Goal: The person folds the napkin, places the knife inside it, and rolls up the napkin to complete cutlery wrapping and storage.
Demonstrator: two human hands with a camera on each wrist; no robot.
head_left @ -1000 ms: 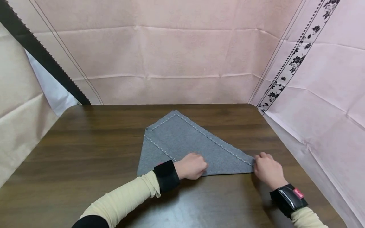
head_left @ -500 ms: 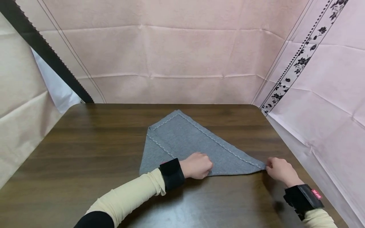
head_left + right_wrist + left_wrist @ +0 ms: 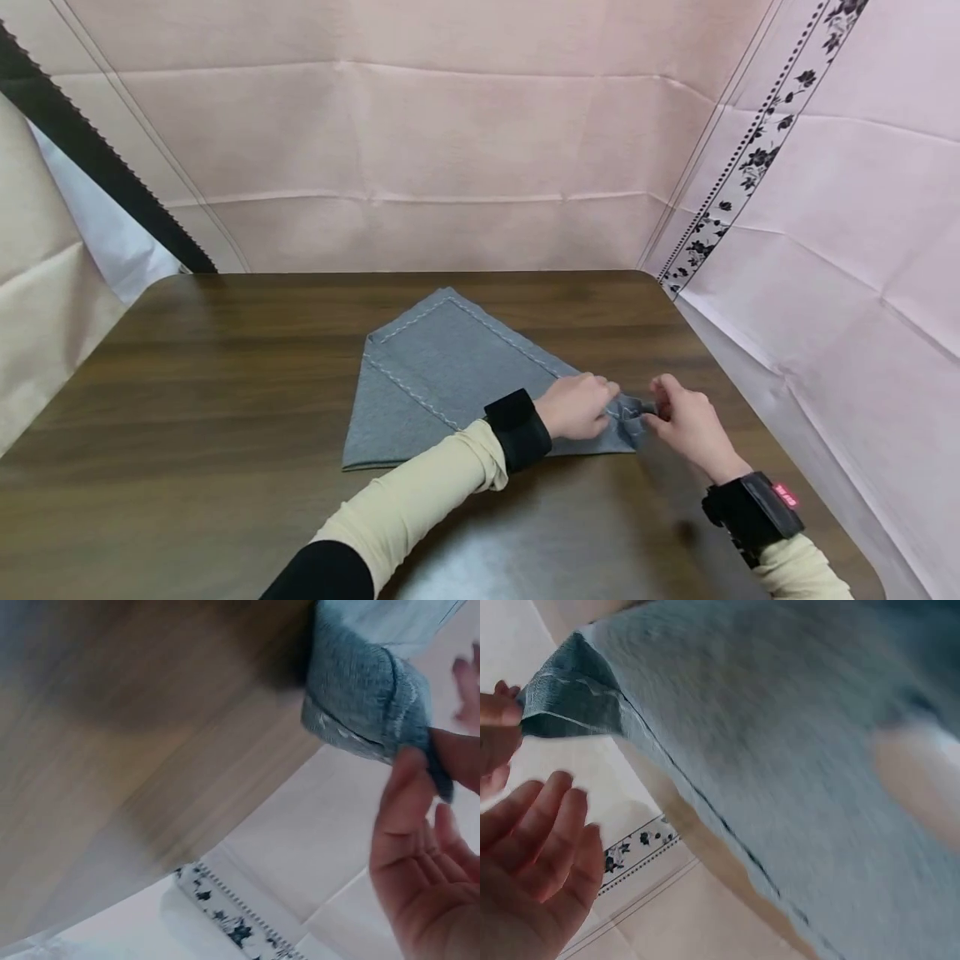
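A grey-blue cloth (image 3: 442, 367) with white stitched lines lies folded on the table, its right end narrowing to a tip. My right hand (image 3: 693, 427) pinches that tip between thumb and fingers, lifted a little, and the cloth there is bunched and turned over. The right wrist view has the pinched tip (image 3: 409, 724) up close. Over the narrow part of the cloth is my left hand (image 3: 579, 407). Its fingers (image 3: 544, 832) look loosely extended in the left wrist view, apart from the cloth tip (image 3: 570, 694).
Brown wooden table (image 3: 225, 400) surrounds the cloth. Pale pink sheeting (image 3: 465, 167) hangs behind and to the right, with a floral strip (image 3: 738, 179) running down it. A dark band (image 3: 105, 158) slants at the left.
My left hand has left its place near the cloth's front edge and moved right, towards the tip. My right hand has brought the outstretched tip back leftward and up, bunching it.
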